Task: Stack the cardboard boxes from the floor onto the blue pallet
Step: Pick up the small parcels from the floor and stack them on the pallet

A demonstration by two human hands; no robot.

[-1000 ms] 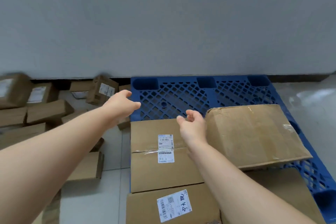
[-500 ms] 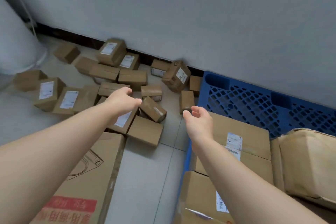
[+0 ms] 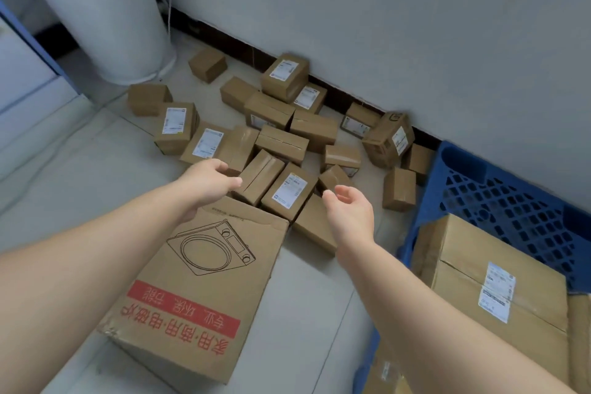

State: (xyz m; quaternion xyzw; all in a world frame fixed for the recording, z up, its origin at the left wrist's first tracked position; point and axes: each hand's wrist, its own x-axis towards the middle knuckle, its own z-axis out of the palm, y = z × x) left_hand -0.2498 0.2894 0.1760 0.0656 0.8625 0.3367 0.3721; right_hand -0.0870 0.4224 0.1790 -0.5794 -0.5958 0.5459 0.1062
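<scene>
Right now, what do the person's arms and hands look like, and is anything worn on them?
The left arm and right arm are bare as far as the picture shows; no sleeve is in view. The left hand and right hand wear no gloves. No watch, ring, bracelet or marking is visible.

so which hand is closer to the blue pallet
Right. The right hand hangs open just left of the blue pallet; the left hand is farther left, over the small floor boxes.
</scene>
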